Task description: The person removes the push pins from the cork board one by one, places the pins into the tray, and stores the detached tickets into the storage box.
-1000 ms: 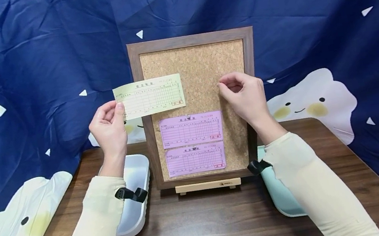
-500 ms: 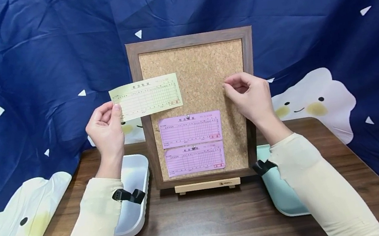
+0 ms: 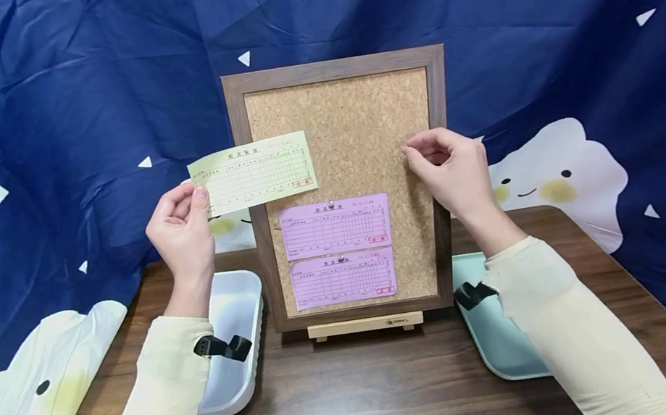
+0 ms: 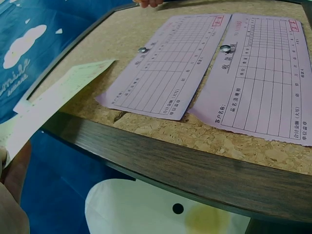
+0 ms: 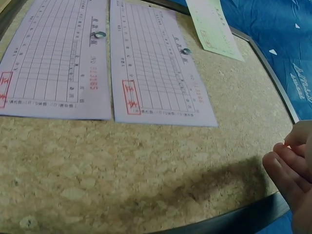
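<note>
My left hand (image 3: 182,236) pinches a pale green receipt slip (image 3: 254,173) between thumb and fingers. The slip overlaps the left frame of the corkboard (image 3: 350,109) in the head view and stands off the cork in the left wrist view. My right hand (image 3: 454,169) has thumb and forefinger pinched together in front of the board's right side. A tiny clear pushpin barely shows at those fingertips, mostly hidden. Two purple receipts, an upper one (image 3: 336,227) and a lower one (image 3: 343,279), hang on the cork, each under a clear pushpin (image 4: 225,48).
The corkboard leans upright on a small wooden stand (image 3: 364,325) on the brown table (image 3: 366,407). To the left lies a white tray (image 3: 246,383), to the right a mint-green tray (image 3: 505,347), partly behind my right forearm. A blue cloth (image 3: 85,72) hangs behind.
Both hands have drifted apart: the left hand with the green receipt slightly leftward, the right hand rightward along the board. The purple receipts have stayed put.
</note>
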Demonstrator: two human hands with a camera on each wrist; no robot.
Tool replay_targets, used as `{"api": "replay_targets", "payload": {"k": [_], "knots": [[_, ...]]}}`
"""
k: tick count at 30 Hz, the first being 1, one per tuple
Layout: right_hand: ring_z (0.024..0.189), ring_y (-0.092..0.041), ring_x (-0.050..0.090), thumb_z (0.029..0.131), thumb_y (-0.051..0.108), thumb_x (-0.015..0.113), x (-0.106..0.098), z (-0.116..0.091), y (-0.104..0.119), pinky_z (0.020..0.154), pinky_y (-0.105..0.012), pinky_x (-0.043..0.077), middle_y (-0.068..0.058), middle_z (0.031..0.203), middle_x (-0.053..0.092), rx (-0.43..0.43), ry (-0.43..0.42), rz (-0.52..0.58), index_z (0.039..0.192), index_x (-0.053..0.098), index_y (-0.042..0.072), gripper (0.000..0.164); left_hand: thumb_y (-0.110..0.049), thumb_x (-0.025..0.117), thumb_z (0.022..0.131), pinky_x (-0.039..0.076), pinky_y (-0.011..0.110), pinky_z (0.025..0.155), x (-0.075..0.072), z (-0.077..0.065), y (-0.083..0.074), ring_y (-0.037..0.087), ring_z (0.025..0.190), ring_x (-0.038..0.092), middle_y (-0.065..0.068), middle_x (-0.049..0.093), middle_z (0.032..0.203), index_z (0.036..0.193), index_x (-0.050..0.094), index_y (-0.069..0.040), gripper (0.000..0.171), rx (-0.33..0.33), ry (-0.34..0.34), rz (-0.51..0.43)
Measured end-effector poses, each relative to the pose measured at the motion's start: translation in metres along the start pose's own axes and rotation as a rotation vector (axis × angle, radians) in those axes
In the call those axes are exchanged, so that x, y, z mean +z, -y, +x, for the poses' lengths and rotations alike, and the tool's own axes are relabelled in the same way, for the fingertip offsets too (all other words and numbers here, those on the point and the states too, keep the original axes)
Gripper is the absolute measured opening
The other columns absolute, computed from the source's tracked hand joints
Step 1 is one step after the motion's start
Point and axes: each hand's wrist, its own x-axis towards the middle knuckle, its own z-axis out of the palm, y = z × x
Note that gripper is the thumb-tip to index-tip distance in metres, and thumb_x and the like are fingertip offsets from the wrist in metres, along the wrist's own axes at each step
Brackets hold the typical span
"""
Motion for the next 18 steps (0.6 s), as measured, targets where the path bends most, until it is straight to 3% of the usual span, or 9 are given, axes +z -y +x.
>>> {"api": "replay_targets", "payload": {"k": [18], "knots": [[0.074, 0.016, 0.061, 0.096, 0.002, 0.074, -0.016, -0.008, -0.010, 0.074, -0.006, 0.049, -0.022, 0.092, 0.080, -0.009, 0.002, -0.037, 0.101, 0.080, -0.005, 0.010, 0.003, 0.077, 0.096, 0.062, 0.016, 0.077, -0.011, 0.001, 0.000, 0.003, 0.081, 0.078, -0.009, 0.080, 0.086, 0.103, 0.079, 0.004, 0.008, -0.003, -0.011, 0.039]]}}
